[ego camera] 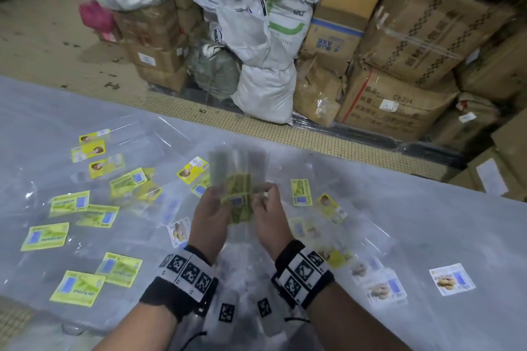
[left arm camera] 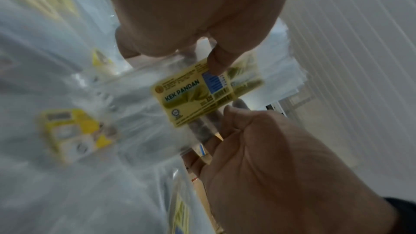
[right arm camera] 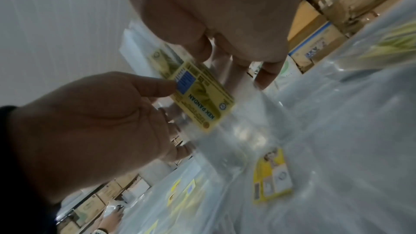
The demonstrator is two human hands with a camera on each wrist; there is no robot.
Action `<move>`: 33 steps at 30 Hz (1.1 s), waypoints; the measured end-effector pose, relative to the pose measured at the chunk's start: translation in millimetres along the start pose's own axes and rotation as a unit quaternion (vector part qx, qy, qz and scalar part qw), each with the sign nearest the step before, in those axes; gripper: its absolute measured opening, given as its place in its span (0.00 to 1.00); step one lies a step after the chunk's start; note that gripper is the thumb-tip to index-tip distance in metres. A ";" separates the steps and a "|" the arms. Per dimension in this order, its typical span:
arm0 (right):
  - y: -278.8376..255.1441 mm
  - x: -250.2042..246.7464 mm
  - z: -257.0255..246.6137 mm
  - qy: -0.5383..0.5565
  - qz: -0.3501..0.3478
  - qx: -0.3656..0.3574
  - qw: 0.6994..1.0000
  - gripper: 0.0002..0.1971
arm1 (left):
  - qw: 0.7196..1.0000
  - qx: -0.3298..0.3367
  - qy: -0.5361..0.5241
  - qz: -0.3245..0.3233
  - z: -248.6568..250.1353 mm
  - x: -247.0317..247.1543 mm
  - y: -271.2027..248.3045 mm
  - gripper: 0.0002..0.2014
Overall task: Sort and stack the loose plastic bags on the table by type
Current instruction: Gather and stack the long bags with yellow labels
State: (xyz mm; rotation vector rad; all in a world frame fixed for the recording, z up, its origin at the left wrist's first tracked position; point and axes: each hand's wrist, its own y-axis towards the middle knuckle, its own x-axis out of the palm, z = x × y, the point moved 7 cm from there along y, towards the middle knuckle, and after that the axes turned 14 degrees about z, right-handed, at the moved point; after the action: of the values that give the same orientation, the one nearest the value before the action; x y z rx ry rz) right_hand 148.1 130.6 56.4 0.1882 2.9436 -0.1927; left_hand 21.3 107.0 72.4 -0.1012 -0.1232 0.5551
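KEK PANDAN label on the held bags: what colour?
Yellow-green label with a blue patch, clearest in the left wrist view.

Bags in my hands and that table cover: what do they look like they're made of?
Held bags: thin clear plastic film, glossy, see-through above the printed yellow-green KEK PANDAN label; whether the label is printed or stuck on is unclear. Table cover: seemingly a translucent plastic sheet, creased, catching glare.

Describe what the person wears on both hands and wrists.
Both hands are bare: the left hand and the right hand wear no gloves. Each wrist carries a black band bearing white plates printed with black square code markers.
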 end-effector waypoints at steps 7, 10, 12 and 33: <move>15.4 62.8 -32.8 -0.017 0.012 -0.063 0.998 0.11 | 0.998 0.029 0.045 -0.030 25.1 -39.5 71.9 0.18; 12.0 88.6 -19.7 -0.055 0.018 -0.035 0.998 0.13 | 0.995 0.003 0.068 -0.066 5.0 -49.4 90.3 0.19; 8.7 94.5 -14.4 -0.076 0.039 -0.013 0.996 0.18 | 0.993 -0.007 0.073 -0.088 -5.6 -53.3 96.3 0.21; 57.0 -6.1 38.4 -0.247 0.141 0.077 0.956 0.08 | 0.943 -0.092 0.249 -0.199 -56.8 -47.1 99.7 0.18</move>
State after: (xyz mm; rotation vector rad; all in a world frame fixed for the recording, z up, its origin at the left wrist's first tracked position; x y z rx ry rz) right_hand 168.7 180.5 13.5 0.4999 2.3732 -0.3666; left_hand -61.9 162.7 -0.7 -0.3873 0.2952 0.1000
